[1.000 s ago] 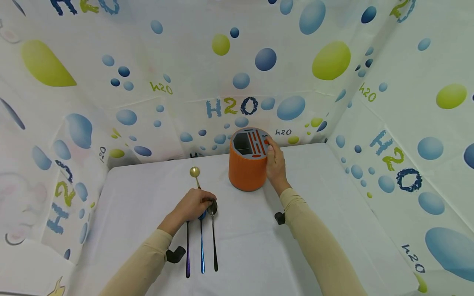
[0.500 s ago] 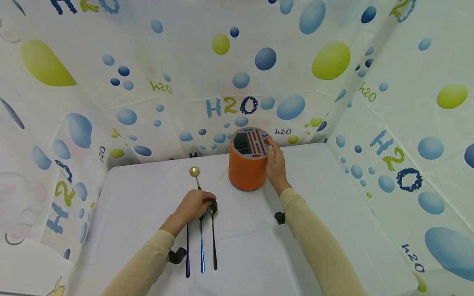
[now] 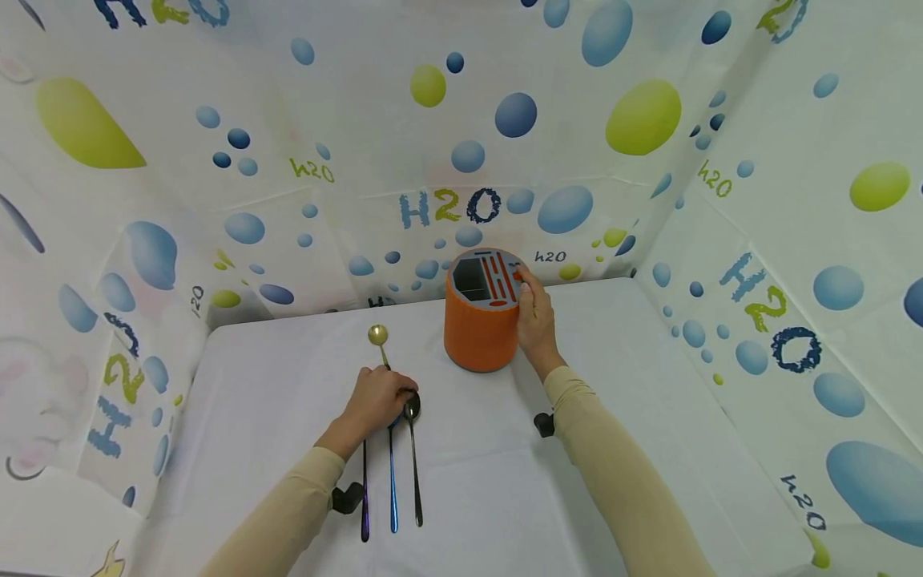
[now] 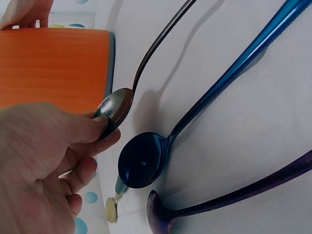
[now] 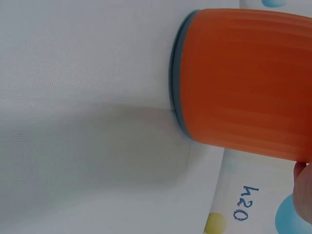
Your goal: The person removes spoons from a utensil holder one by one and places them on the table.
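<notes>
My left hand (image 3: 375,398) pinches the bowl of a dark spoon (image 4: 116,106) between thumb and fingers. That bowl is lifted off the cloth, its long handle (image 3: 416,485) pointing toward me. A blue spoon (image 4: 142,160) lies just beside it, and a purple spoon (image 4: 234,199) is further left, its bowl hidden under my hand in the head view. Beyond the hand lies a gold spoon (image 3: 378,335), bowl pointing away. My right hand (image 3: 538,322) grips the right side of an orange utensil holder (image 3: 481,340), fingers at its rim. The holder stands upright; its grey slotted top (image 3: 472,304) faces up.
A white cloth (image 3: 613,449) covers the table. Patterned curtains with bubbles and lettering (image 3: 414,210) hang behind the table and at both sides. The holder stands near the back edge, close to the back curtain.
My left hand has shifted very slightly, with the dark spoon still pinched in it. My right hand and the utensil holder have stayed in place.
</notes>
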`<state>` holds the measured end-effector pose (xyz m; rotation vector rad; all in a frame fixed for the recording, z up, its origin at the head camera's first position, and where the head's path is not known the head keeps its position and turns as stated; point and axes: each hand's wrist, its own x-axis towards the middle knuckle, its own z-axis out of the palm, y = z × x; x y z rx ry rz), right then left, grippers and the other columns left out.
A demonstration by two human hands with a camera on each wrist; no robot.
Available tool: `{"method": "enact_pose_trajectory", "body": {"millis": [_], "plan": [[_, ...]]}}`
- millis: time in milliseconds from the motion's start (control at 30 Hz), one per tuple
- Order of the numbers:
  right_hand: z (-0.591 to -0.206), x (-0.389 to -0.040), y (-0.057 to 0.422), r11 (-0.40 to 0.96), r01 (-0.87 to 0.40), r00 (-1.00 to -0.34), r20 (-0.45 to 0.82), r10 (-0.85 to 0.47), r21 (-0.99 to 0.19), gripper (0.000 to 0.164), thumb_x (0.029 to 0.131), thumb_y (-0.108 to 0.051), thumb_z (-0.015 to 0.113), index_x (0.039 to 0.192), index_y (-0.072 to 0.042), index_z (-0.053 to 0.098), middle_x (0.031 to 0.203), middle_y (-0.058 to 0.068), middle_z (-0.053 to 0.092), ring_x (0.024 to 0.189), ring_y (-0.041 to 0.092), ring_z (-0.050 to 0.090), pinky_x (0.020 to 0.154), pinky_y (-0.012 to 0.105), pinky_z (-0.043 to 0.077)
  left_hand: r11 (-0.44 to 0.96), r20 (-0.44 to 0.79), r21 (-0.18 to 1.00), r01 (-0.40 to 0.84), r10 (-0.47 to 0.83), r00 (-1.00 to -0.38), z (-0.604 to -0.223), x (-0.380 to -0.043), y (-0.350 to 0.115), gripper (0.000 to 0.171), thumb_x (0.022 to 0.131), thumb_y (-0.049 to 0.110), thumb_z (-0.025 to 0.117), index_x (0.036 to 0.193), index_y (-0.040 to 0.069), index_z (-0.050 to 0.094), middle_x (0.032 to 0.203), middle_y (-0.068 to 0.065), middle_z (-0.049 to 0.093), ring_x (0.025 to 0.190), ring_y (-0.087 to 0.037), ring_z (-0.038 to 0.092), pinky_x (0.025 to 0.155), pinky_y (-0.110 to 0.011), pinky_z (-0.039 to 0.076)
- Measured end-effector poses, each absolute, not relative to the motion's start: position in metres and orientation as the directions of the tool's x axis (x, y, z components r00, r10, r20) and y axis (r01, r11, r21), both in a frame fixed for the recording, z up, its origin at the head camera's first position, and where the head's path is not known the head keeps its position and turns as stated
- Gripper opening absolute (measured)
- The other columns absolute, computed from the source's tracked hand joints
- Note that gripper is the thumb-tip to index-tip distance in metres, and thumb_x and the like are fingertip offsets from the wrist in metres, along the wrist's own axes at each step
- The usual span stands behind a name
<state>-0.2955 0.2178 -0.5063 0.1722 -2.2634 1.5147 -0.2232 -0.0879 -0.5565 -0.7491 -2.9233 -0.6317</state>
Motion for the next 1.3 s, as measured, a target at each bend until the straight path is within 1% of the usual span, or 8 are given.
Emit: {"method": "enact_pose_trajectory", "body": {"millis": [100,300,433,700,867,1100,1300], "plan": [[-0.5058,-0.2954,0.2178,0.399,-0.323,-0.909,0.399,0.121,-0.858,0.047,0.113,-0.030,0.031,0.156,-0.019,0.047,0.159,0.006,0.050,0.140,0.026,0.051,0.120,0.050,0.039,0.806,0.142,0.377,0.456,0.437,-0.888,-0.5569,-0.2230,-0.0867,0.015,0.091,0.010,0.074,0.102,0.016,0.084,0.096,-0.001,0.081,0.083,-0.024,0.066,0.069,-0.036,0.034],[-0.5061,-0.2957,0.2181,0.396,-0.321,-0.911,0.396,0.120,-0.860,0.047,0.113,-0.030,0.031,0.156,-0.019,0.048,0.158,0.006,0.051,0.139,0.026,0.052,0.119,0.049,0.040,0.797,0.154,0.392,0.460,0.436,-0.887,-0.5599,-0.2232,-0.0848,0.015,0.091,0.009,0.076,0.102,0.015,0.084,0.096,-0.002,0.082,0.082,-0.024,0.063,0.070,-0.038,0.036],[-0.5062,-0.2954,0.2178,0.392,-0.318,-0.914,0.389,0.116,-0.863,0.047,0.114,-0.029,0.031,0.156,-0.018,0.047,0.159,0.005,0.050,0.141,0.025,0.051,0.120,0.048,0.039,0.801,0.166,0.376,0.466,0.436,-0.884,-0.5603,-0.2225,-0.0840,0.015,0.090,0.009,0.077,0.101,0.017,0.084,0.095,-0.001,0.081,0.080,-0.023,0.062,0.070,-0.039,0.035],[-0.5050,-0.2946,0.2164,0.390,-0.325,-0.911,0.396,0.117,-0.862,0.046,0.114,-0.027,0.032,0.156,-0.017,0.047,0.159,0.005,0.050,0.140,0.025,0.051,0.121,0.046,0.038,0.815,0.164,0.365,0.450,0.420,-0.893,-0.5599,-0.2202,-0.0837,0.014,0.089,0.014,0.081,0.101,0.021,0.085,0.093,0.001,0.081,0.081,-0.021,0.059,0.077,-0.043,0.034],[-0.5051,-0.2948,0.2170,0.381,-0.331,-0.909,0.400,0.114,-0.863,0.046,0.114,-0.027,0.031,0.156,-0.017,0.047,0.159,0.005,0.050,0.141,0.025,0.050,0.121,0.046,0.038,0.823,0.160,0.355,0.443,0.413,-0.897,-0.5611,-0.2209,-0.0842,0.014,0.088,0.017,0.083,0.100,0.021,0.085,0.091,0.001,0.080,0.081,-0.021,0.059,0.079,-0.046,0.034],[-0.5053,-0.2954,0.2180,0.374,-0.339,-0.907,0.406,0.115,-0.863,0.046,0.114,-0.026,0.032,0.156,-0.017,0.047,0.159,0.006,0.050,0.141,0.025,0.051,0.121,0.047,0.038,0.826,0.170,0.345,0.446,0.412,-0.895,-0.5612,-0.2207,-0.0848,0.014,0.087,0.017,0.084,0.100,0.022,0.085,0.091,0.000,0.080,0.083,-0.025,0.061,0.080,-0.049,0.035],[-0.5058,-0.2951,0.2185,0.370,-0.347,-0.903,0.414,0.117,-0.862,0.046,0.114,-0.026,0.032,0.156,-0.016,0.048,0.160,0.004,0.049,0.142,0.025,0.051,0.121,0.047,0.038,0.828,0.151,0.350,0.439,0.412,-0.898,-0.5623,-0.2210,-0.0846,0.013,0.089,0.017,0.082,0.101,0.023,0.085,0.093,0.000,0.080,0.089,-0.028,0.063,0.083,-0.052,0.037]]}}
